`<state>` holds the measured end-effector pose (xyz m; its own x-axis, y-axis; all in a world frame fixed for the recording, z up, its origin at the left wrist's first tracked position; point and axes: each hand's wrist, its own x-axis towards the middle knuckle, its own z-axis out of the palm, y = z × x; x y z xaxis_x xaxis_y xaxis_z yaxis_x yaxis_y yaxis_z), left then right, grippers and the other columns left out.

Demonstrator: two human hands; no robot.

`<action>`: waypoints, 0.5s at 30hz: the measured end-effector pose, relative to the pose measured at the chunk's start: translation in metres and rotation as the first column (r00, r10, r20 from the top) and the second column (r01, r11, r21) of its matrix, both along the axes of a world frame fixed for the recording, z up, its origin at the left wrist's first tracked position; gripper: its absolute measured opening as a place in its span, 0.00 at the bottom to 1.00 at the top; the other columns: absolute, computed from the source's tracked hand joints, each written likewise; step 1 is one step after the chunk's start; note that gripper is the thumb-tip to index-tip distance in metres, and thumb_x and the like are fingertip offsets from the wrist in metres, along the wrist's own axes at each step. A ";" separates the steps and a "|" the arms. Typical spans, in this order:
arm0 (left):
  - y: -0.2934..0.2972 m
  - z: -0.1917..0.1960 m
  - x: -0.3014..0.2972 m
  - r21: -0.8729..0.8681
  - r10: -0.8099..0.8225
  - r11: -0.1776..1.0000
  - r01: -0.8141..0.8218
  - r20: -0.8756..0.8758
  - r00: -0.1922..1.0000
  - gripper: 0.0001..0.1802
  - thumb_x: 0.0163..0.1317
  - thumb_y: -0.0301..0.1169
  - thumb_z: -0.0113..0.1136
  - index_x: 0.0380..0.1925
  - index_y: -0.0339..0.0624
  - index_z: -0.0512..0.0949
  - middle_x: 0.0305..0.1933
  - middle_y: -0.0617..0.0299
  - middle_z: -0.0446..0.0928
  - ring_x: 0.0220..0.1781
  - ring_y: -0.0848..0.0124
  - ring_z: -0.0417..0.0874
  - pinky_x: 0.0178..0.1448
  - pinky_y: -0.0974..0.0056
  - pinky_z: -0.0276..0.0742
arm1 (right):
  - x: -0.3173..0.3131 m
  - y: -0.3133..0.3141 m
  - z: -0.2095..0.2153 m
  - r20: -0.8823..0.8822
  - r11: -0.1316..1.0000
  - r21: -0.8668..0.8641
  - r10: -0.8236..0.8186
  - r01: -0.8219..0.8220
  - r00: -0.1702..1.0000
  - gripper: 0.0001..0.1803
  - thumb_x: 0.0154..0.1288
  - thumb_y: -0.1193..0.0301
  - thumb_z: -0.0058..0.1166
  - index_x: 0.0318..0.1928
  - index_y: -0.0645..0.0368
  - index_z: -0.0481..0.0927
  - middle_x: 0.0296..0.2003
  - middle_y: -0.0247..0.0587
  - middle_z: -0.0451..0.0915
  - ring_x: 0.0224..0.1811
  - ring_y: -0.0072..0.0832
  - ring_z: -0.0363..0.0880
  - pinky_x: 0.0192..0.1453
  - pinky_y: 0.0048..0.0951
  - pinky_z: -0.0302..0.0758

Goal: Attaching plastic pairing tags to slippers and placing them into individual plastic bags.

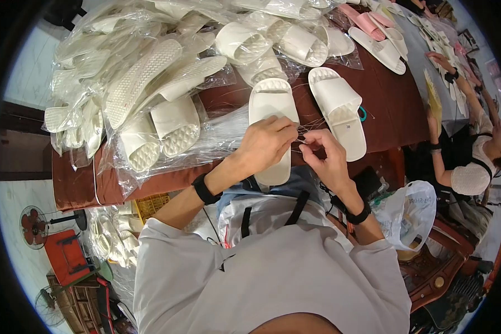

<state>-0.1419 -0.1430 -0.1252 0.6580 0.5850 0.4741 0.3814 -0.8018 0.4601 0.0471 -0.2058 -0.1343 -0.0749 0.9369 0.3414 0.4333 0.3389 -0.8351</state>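
A white slipper (271, 100) lies upright at the table's front edge, its heel jutting past the edge toward me. My left hand (267, 143) lies across its middle, fingers curled and closed at its right side. Close by, my right hand (325, 156) has thumb and forefinger drawn together in a pinch. Thin clear strands and a tiny dark piece show between the two hands; what the right fingertips hold is too small to make out. A second white slipper (337, 108) rests to the right. Beside it a teal loop (363, 114), perhaps a scissors handle, sticks out.
Bagged white slippers (145, 78) pile up across the left and back of the brown-covered table (392, 119). A bundle of clear strands (222, 131) lies left of my hand. Pink slippers (367, 23) are at back right. A co-worker (473, 150) sits right, past a white plastic bag (409, 214).
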 end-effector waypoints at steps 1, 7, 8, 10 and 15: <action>0.000 -0.001 0.000 0.000 0.000 1.000 0.000 0.000 1.000 0.09 0.51 0.23 0.62 0.34 0.41 0.79 0.41 0.62 0.76 0.39 0.61 0.79 0.41 0.60 0.78 | 0.000 -0.002 -0.001 -0.003 1.000 0.000 -0.022 0.022 1.000 0.09 0.59 0.80 0.60 0.40 0.62 0.77 0.32 0.41 0.77 0.31 0.30 0.81 0.36 0.27 0.78; -0.002 0.003 0.001 -0.039 0.012 0.999 -0.014 -0.056 0.998 0.09 0.50 0.22 0.62 0.34 0.43 0.79 0.36 0.62 0.76 0.37 0.60 0.78 0.39 0.57 0.76 | 0.004 -0.005 -0.005 0.028 0.998 -0.005 -0.056 0.056 0.998 0.07 0.58 0.80 0.60 0.38 0.63 0.77 0.32 0.41 0.78 0.32 0.30 0.81 0.36 0.27 0.78; -0.003 0.004 0.002 -0.047 0.003 0.999 -0.005 -0.046 0.999 0.09 0.50 0.22 0.62 0.33 0.43 0.78 0.35 0.61 0.76 0.36 0.59 0.78 0.38 0.57 0.76 | 0.004 -0.005 -0.004 0.034 0.998 -0.003 -0.058 0.058 0.998 0.07 0.58 0.81 0.60 0.37 0.63 0.77 0.32 0.41 0.78 0.32 0.30 0.81 0.36 0.27 0.78; -0.004 0.003 0.004 -0.056 -0.004 0.998 0.002 -0.037 0.999 0.09 0.50 0.21 0.62 0.33 0.43 0.78 0.34 0.60 0.75 0.35 0.59 0.78 0.38 0.56 0.75 | 0.002 -0.004 -0.004 0.034 0.998 -0.005 -0.057 0.057 0.998 0.08 0.57 0.81 0.60 0.37 0.63 0.77 0.31 0.41 0.78 0.32 0.30 0.81 0.36 0.27 0.79; -0.003 -0.012 0.004 -0.126 -0.033 0.991 0.042 0.070 0.997 0.11 0.49 0.17 0.59 0.33 0.41 0.77 0.33 0.58 0.74 0.32 0.56 0.78 0.33 0.56 0.74 | -0.001 -0.002 -0.014 0.006 0.998 -0.031 -0.061 0.062 0.998 0.08 0.56 0.82 0.60 0.37 0.64 0.76 0.31 0.41 0.77 0.31 0.31 0.81 0.36 0.27 0.79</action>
